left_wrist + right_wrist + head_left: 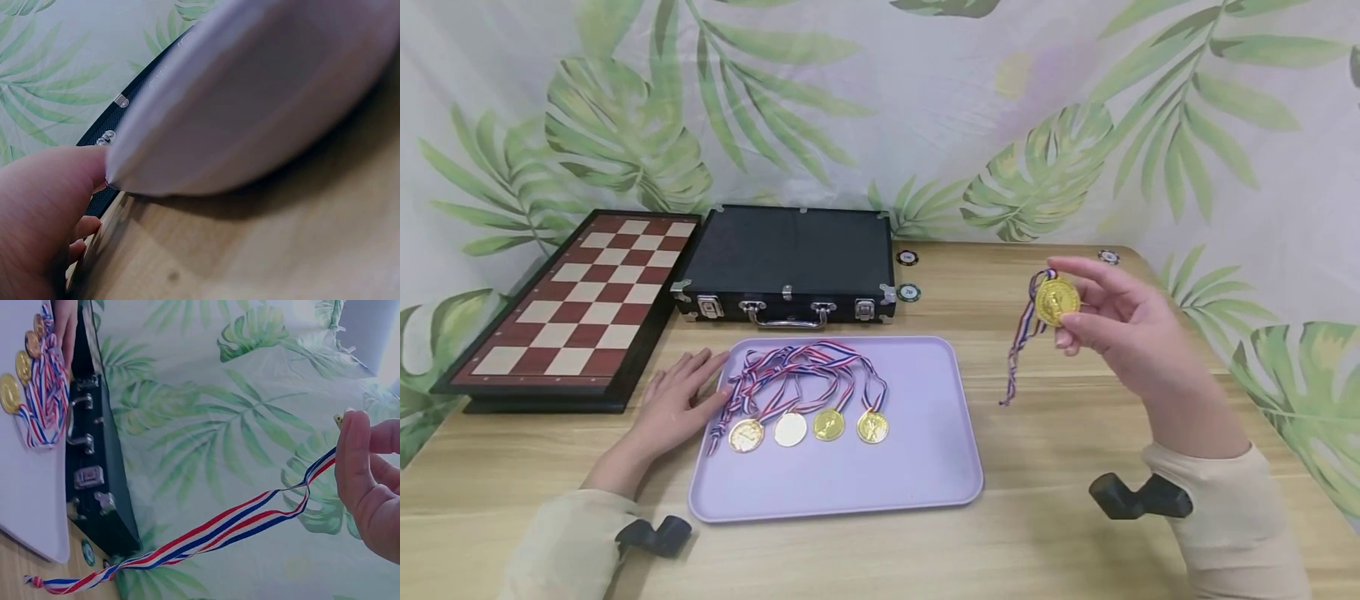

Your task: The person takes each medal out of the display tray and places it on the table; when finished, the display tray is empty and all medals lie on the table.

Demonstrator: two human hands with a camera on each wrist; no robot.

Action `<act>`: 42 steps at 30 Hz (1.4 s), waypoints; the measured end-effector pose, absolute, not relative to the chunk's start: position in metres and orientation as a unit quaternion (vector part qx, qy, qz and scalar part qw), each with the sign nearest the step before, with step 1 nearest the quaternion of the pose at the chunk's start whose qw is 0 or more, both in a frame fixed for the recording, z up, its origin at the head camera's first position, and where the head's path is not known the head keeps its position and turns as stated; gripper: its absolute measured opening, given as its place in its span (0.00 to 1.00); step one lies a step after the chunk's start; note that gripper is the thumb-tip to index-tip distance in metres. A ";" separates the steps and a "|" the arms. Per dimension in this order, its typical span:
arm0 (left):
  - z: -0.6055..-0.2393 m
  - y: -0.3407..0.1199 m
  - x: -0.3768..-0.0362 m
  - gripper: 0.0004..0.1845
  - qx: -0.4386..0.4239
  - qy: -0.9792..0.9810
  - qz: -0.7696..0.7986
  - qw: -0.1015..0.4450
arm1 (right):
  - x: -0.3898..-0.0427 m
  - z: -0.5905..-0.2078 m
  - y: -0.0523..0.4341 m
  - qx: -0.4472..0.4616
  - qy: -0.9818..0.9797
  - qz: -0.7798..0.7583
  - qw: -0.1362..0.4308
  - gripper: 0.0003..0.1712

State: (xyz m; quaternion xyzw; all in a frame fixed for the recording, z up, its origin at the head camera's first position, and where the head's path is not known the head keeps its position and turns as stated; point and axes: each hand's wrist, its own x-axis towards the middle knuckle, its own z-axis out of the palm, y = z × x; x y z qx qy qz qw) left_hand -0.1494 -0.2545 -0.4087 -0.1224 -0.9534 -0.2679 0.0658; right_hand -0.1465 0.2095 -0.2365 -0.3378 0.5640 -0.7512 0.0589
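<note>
My right hand point(1123, 333) pinches a gold medal point(1057, 302) at its edge, raised over the right side of the table. From the medal hangs a knotted red, white and blue ribbon point(212, 528), seen at length in the right wrist view. My left hand point(681, 404) rests at the left edge of a lilac tray point(910, 479), fingers fairly straight and thumb right at the rim. On the tray several medals lie in a row, one at the right end point(872, 427), their striped ribbons point(805, 358) tangled behind them.
Behind the tray stands a black case point(790, 250) with metal latches and a handle. A checkered board point(580, 300) on a dark base sits at the left. Poker chips point(908, 292) lie right of the case, with another chip point(1108, 257) in the far right corner.
</note>
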 end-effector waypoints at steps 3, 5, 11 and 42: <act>-0.409 -0.255 -0.150 0.30 -0.120 -0.954 -0.267 0.064 | -0.151 -0.234 0.218 -0.323 0.568 -0.754 0.069 0.27; -0.409 -0.255 -0.150 0.30 -0.119 -0.954 -0.267 0.064 | -0.160 -0.236 0.223 -0.302 0.570 -0.760 0.078 0.26; -0.410 -0.256 -0.150 0.30 -0.119 -0.954 -0.269 0.065 | -0.211 -0.253 0.225 -0.181 0.613 -0.763 0.091 0.25; -0.410 -0.254 -0.149 0.30 -0.116 -0.954 -0.268 0.063 | -0.269 -0.374 0.214 -0.017 0.747 -0.642 0.174 0.32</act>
